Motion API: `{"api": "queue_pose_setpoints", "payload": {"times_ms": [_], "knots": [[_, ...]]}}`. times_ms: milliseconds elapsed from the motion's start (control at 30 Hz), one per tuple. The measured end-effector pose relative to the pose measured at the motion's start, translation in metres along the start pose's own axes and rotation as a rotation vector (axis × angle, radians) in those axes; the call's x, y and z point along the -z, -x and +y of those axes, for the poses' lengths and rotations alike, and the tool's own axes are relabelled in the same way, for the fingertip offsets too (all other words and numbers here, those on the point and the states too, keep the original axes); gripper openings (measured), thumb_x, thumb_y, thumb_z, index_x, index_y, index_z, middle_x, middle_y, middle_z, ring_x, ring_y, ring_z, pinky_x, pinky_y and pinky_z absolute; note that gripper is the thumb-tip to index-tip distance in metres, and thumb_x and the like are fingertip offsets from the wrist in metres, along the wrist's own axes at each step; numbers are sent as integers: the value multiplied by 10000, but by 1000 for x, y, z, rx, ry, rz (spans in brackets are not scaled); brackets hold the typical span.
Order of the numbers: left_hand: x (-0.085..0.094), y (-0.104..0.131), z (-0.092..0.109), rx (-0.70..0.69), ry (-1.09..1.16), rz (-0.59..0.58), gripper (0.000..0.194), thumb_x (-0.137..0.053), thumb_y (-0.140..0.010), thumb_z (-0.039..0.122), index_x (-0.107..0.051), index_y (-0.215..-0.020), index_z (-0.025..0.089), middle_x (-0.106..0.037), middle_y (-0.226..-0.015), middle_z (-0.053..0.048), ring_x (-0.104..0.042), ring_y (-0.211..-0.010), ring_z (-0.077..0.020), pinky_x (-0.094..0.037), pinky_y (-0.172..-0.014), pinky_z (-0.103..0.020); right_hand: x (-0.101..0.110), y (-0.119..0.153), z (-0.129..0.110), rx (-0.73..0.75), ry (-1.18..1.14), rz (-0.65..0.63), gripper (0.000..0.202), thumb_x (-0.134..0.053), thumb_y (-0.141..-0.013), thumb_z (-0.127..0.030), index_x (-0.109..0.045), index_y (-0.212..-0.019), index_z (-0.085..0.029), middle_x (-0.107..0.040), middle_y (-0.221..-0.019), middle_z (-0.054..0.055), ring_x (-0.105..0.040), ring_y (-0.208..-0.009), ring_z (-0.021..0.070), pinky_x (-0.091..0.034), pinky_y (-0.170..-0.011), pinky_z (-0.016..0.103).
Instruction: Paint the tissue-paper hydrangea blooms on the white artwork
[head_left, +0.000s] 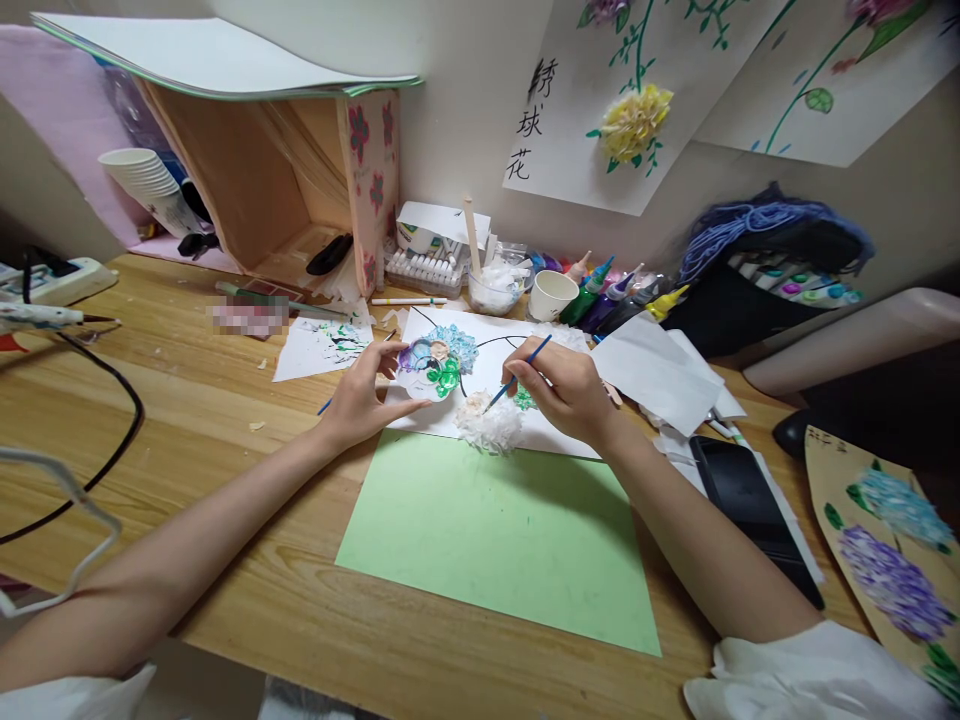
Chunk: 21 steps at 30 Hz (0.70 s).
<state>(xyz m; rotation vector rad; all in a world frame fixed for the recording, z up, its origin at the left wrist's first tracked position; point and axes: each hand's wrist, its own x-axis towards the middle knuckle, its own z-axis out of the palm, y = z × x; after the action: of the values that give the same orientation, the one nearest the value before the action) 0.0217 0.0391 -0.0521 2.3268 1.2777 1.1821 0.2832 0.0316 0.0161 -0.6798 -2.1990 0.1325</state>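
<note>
My left hand [365,388] grips the left edge of a small round paint palette [411,381] smeared with purple, blue, green and a peach tone. In my right hand [562,385] is a thin blue paintbrush [503,390], its tip touching a fluffy white flower [491,428] that has a pale peach patch at its upper left. That flower sits on a white paper [559,440] with drawn dark stems. Partly behind the palette, a light-blue textured flower [459,345] is on the same paper. A bit of green shows beside my right hand's fingers.
A green sheet [495,540] lies in front of the white paper. Behind stand a paper cup [553,296], a tub of white scraps [496,290] and several paint bottles [596,285]. At left are a glue gun [45,317] and black cable; at right, a black phone-like slab [750,510].
</note>
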Motion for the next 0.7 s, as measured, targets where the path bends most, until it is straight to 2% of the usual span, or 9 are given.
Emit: {"api": "queue_pose_setpoints", "payload": {"times_ms": [300,567,700], "knots": [[-1,0,-1,-4,16,1,660,-800,-684,412,-485,-1221,190,-611,-1097,-81,-609,-897,-185,-532,-797,-328,2,1,0,21,-31,56,256,-416,-974,-224,-563,-766,-201,-623,-637,21,-584,-599,126,-462,-584,258],[-1,1,-1,5,15,-1,663,-799,-681,427,-484,-1218,199,-611,-1092,-81,-612,-886,-187,-537,-790,-333,0,0,0,36,24,-5,272,-429,-968,-222,-542,-722,-203,-613,-629,23,-572,-597,129,-459,-582,256],[-1,1,-1,10,13,-4,658,-793,-683,439,-482,-1217,211,-608,-1095,-76,-613,-884,-187,-541,-792,-337,1,0,1,24,8,15,270,-418,-967,-230,-547,-732,-209,-616,-636,24,-573,-595,141,-459,-589,269]]}}
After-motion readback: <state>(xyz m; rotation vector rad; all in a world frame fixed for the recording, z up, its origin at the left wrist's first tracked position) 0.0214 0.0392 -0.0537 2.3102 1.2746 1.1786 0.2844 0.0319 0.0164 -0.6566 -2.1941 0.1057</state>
